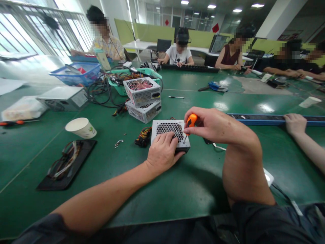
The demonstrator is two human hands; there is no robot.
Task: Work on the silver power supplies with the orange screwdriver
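A grey computer power supply with a honeycomb grille lies on the green table in front of me. My left hand rests over its near left part, fingers on the grille and thumb along the near edge, gripping it. In my right hand is a screwdriver with an orange and black handle. It points down, its tip at the near right corner of the casing. A bundle of coloured wires with black connectors lies at the power supply's left side. Several small screws are scattered farther left.
Two stacked power supplies stand behind, beside a green basket of cables. To the left are a paper cup, glasses on a black pad and another power supply. Another person's hand rests on a blue-edged bar.
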